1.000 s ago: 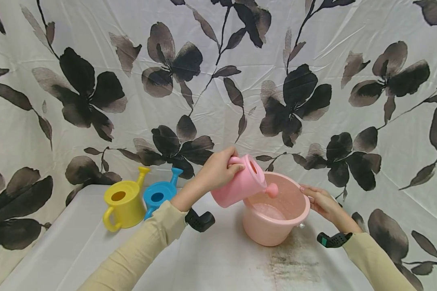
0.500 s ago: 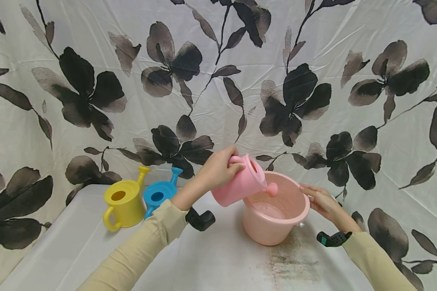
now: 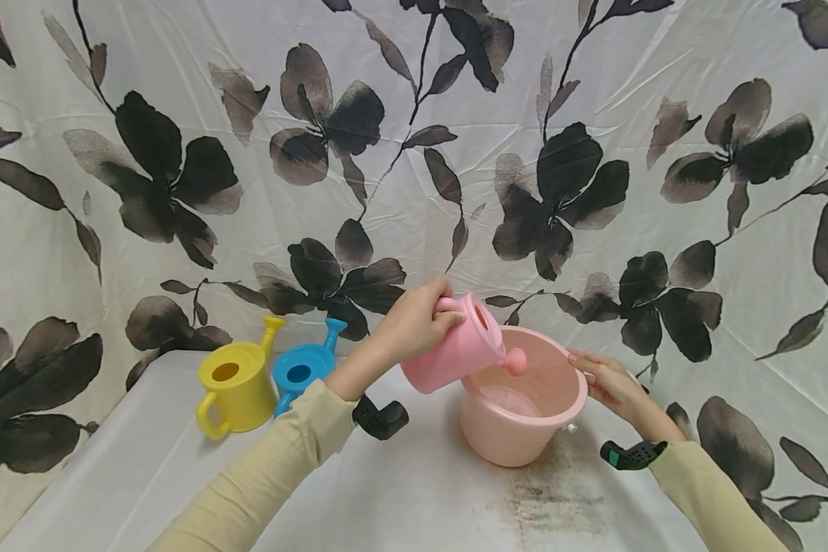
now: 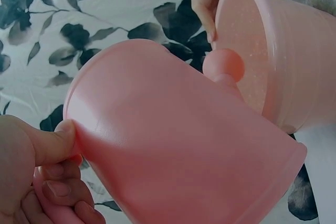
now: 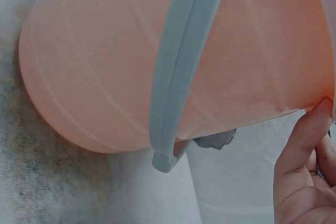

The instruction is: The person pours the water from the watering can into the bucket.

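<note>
In the head view my left hand (image 3: 414,326) grips the handle of a pink watering can (image 3: 451,349). The can is tilted to the right, its round spout head (image 3: 515,361) over the mouth of a pale pink bucket (image 3: 510,441). The left wrist view shows my thumb and curled fingers (image 4: 52,156) around the handle behind the can's body (image 4: 173,129). My right hand (image 3: 614,387) pinches the bucket's right rim. In the right wrist view the thumb (image 5: 310,124) presses the outer wall below the rim. Any water leaving the spout is too faint to tell.
A yellow watering can (image 3: 238,391) and a blue watering can (image 3: 300,364) stand upright on the white table (image 3: 400,506) to the left. Dark stains (image 3: 559,491) mark the table in front of the bucket. A pale handle (image 5: 181,66) hangs along the bucket's side. Floral cloth (image 3: 414,153) hangs behind.
</note>
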### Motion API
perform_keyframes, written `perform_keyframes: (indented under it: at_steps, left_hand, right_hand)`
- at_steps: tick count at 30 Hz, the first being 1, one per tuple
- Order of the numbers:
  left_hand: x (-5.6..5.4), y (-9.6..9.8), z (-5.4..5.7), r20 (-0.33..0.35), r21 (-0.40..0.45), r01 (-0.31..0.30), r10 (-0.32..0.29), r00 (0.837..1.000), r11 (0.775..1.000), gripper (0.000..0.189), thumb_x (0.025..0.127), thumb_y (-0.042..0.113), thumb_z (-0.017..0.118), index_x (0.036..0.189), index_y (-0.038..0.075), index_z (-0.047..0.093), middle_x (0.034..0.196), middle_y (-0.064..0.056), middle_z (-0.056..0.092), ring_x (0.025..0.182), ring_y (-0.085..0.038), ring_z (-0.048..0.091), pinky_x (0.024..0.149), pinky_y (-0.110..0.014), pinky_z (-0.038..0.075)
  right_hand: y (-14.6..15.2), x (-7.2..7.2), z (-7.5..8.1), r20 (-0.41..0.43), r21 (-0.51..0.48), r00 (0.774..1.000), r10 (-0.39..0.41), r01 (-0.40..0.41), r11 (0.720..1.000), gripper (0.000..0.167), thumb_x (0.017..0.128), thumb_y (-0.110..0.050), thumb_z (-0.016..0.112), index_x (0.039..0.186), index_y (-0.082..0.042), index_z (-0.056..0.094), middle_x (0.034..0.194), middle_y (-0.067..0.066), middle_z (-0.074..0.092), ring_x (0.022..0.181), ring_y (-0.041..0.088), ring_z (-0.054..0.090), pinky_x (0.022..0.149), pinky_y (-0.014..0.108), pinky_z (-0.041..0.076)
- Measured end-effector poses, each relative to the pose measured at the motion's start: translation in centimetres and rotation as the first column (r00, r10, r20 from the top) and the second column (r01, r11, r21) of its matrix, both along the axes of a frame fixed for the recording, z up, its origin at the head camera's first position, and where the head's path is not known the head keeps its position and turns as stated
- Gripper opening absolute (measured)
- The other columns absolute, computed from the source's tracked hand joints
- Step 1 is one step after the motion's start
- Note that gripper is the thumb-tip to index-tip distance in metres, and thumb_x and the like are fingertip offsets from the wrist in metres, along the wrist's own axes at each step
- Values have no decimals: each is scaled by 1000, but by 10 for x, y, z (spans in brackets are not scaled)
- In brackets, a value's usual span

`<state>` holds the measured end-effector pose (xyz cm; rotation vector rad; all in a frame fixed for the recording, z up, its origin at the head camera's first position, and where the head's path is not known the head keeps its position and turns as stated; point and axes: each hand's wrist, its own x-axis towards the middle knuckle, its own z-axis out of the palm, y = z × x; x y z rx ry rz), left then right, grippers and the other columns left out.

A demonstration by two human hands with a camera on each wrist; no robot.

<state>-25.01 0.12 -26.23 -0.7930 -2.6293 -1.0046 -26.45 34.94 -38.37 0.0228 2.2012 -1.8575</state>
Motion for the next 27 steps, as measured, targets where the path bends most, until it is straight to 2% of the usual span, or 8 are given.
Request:
perform_keyframes:
  at_steps: [3,9,11,16,20,25,27]
  left_hand:
    - [0,0,-1,-7,4,3,-3,1000,1000,18,90,17,66,87,7,52,70,-3,49,70,-19,51,61,-25,39]
    - [0,-1,-1,-18,7,9,-9,1000,1000,18,89,16,67,86,7,51,69,-3,48,70,-19,51,61,-25,38]
    - [1,-1,0,-17,7,9,-9,1000,1000,19,89,16,67,86,7,51,69,-3,48,69,-19,51,61,-25,38]
    - [2,-1,1,-20,2,8,-8,1000,1000,18,89,16,67,86,7,51,69,-4,50,70,-19,51,61,-25,39]
    - [2,-2,1,-19,0,7,-7,1000,1000,18,89,17,67,86,7,52,70,-4,50,70,-19,51,61,-25,39]
    - [2,-3,1,-17,1,6,-6,1000,1000,17,90,16,66,86,7,52,69,-4,50,70,-19,51,61,-25,38]
    - [2,-3,1,-16,1,6,-6,1000,1000,17,90,16,66,86,7,52,69,-3,49,70,-19,50,61,-25,38]
  right_hand:
    - [0,0,0,3,13,1000,-3,3,1000,71,101,-34,48,149,8,17,139,3,48,97,-7,60,86,18,52]
    - [0,0,-1,3,15,1000,-5,5,1000,71,101,-34,48,149,8,17,138,2,48,97,-7,60,86,18,52]
    - [0,0,-1,2,22,1000,-4,4,1000,71,101,-34,48,149,8,17,142,6,46,97,-7,59,86,18,51]
    - [-1,-1,-2,2,30,1000,0,0,1000,72,101,-36,47,149,8,16,154,23,26,98,-7,58,88,18,51]
    - [-1,-1,-1,6,28,1000,-4,3,1000,72,101,-36,47,149,7,15,156,26,17,98,-8,57,87,17,51]
    - [-1,-1,-1,4,32,1000,-8,8,999,73,101,-37,47,149,7,16,156,26,18,96,-8,58,86,16,51]
    - [-1,-1,-1,-1,31,1000,-6,6,1000,72,101,-36,47,149,8,16,155,24,24,96,-8,58,86,16,51]
